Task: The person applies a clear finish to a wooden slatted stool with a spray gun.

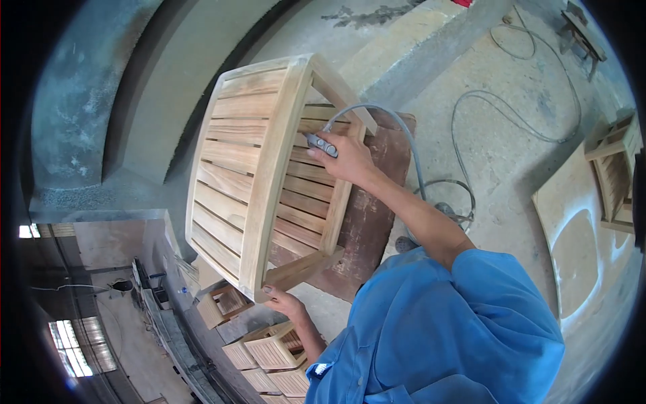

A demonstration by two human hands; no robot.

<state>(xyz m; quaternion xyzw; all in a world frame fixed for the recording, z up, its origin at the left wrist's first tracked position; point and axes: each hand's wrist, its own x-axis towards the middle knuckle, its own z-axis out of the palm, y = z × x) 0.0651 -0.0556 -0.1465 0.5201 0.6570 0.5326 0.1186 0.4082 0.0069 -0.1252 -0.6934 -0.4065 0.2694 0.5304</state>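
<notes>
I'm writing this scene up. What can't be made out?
All in the head view:
Grey tool: any markings are too small to read, and the right hand covers its rear.
Left hand: its hold on the slatted wooden piece is partly hidden by the hand itself.
Stacked wooden frames: cut off by the bottom edge, partly covered by the blue shirt.
Red thing: cut off by the top edge.

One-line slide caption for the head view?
Right hand holds a grey tool inside a slatted wooden piece; left hand at its corner.
</notes>
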